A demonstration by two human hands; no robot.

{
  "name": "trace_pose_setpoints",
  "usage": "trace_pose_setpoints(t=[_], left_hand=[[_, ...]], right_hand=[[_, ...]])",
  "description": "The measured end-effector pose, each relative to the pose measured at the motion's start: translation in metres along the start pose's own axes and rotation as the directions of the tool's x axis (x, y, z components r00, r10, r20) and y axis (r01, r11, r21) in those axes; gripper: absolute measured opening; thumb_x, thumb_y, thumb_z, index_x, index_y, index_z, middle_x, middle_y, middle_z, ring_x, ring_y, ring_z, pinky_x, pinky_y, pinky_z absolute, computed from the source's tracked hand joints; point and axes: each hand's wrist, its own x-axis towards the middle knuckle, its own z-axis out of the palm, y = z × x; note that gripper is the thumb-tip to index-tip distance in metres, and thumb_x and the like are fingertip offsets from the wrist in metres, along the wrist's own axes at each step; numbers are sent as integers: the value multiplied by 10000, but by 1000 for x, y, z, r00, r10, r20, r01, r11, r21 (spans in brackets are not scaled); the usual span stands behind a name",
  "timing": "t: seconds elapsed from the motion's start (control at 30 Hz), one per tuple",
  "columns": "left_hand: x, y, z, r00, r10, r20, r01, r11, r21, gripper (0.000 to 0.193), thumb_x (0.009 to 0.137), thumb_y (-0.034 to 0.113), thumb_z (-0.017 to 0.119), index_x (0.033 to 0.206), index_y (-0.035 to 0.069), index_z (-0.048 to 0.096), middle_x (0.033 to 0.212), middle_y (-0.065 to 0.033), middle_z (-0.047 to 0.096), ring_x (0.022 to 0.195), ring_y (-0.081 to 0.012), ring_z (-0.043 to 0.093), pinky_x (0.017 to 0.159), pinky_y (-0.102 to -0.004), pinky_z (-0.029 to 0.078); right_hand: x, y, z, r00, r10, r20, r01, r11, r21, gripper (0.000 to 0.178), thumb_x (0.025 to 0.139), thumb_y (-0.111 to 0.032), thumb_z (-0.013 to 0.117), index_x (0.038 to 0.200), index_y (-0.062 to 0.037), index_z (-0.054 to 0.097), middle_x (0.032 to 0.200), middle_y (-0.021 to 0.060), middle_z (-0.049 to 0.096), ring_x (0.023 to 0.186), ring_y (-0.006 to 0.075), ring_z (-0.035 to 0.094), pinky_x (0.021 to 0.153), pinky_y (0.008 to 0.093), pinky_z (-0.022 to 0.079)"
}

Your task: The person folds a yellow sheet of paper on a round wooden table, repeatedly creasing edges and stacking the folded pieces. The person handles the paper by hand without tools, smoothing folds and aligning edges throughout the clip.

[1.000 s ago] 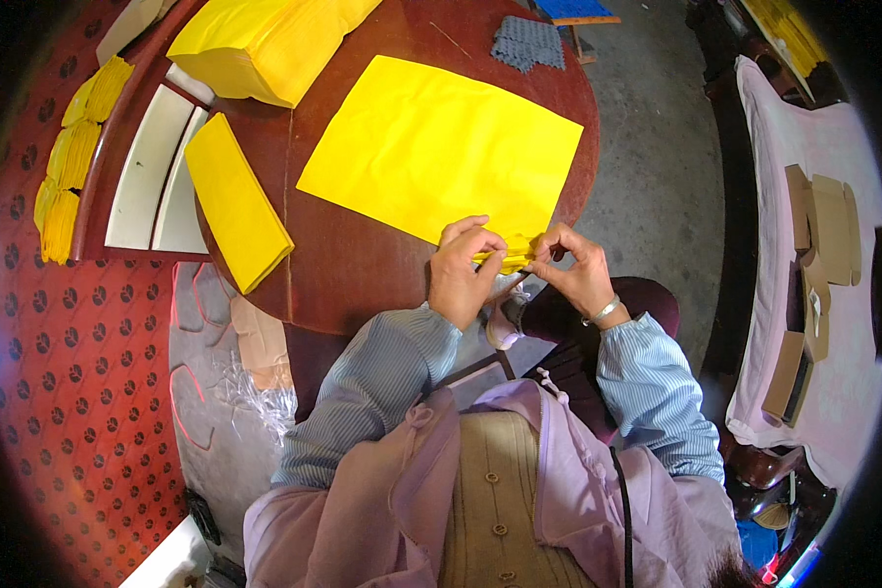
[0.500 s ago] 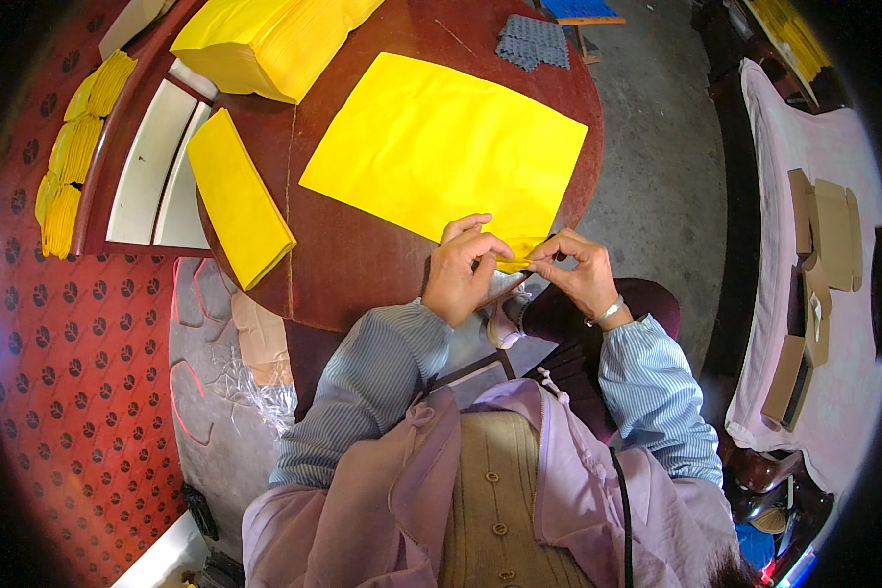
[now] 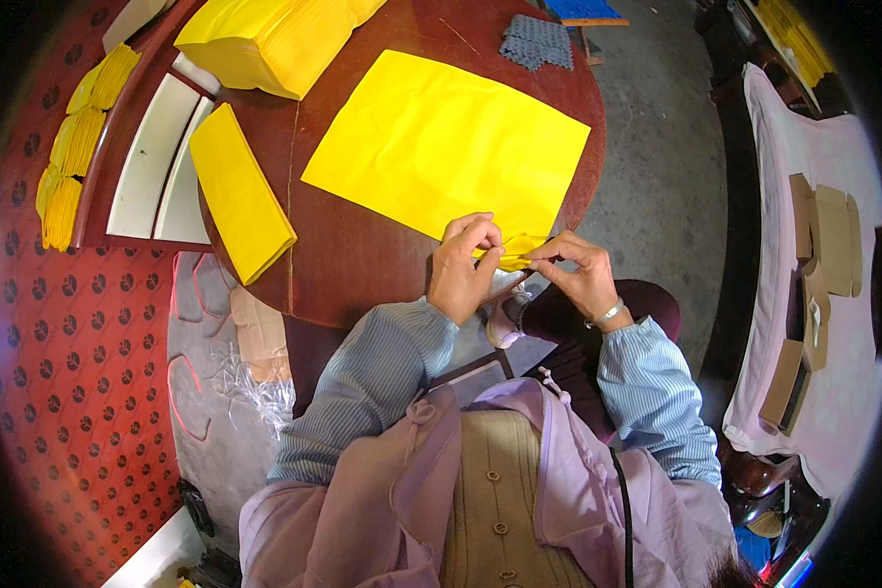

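Observation:
A large yellow sheet point(image 3: 451, 137), of cloth or paper, lies flat on the reddish-brown round table point(image 3: 363, 279). Its near edge is gathered into small folds between my hands at the table's front edge. My left hand point(image 3: 464, 265) pinches the folded edge with thumb and fingers. Close beside it, my right hand point(image 3: 580, 274) pinches the same edge from the right, fingertips pressed together. Just what lies beneath the fingertips is hidden. To the left rests a folded yellow strip point(image 3: 243, 196) of similar material.
A thick stack of yellow sheets point(image 3: 274, 44) stands at the far left of the table, a grey textured mat point(image 3: 536, 42) at its far edge. Yellow bundles point(image 3: 73, 147) lie farther left. Opened cardboard boxes point(image 3: 833, 235) rest on a pale cloth at right.
The gathered edge between my fingers is lifted and creased a little differently. Both hands keep pinching in nearly the same place. The flat part of the sheet lies as before.

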Motion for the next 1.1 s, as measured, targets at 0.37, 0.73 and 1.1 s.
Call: trace_pose_setpoints(t=[0.37, 0.73, 1.1], left_hand=[[3, -5, -9, 982, 139, 125, -142, 990, 13, 163, 842, 27, 719, 998, 63, 751, 1128, -147, 753, 1346, -376, 583, 1142, -467, 483], [3, -3, -10, 976, 167, 136, -175, 983, 48, 233, 791, 36, 775, 1020, 62, 745, 1155, -146, 745, 1358, -374, 570, 1136, -465, 486], [1, -2, -4, 982, 167, 85, -172, 983, 65, 257, 771, 13, 829, 1004, 76, 741, 1142, -151, 740, 1328, -376, 584, 1105, -465, 510]], right_hand=[[1, 1, 0, 998, 63, 2, -63, 998, 13, 179, 845, -135, 900, 966, -33, 818, 892, 52, 768, 821, 158, 708, 779, 313, 560], [3, 0, 1, 999, 48, -19, -48, 999, 8, 183, 829, -100, 897, 949, 1, 802, 863, 72, 758, 778, 150, 698, 740, 313, 563], [4, -1, 2, 999, 51, -4, -51, 999, 17, 171, 825, -83, 891, 935, -2, 789, 859, 63, 743, 772, 136, 693, 741, 302, 569]])
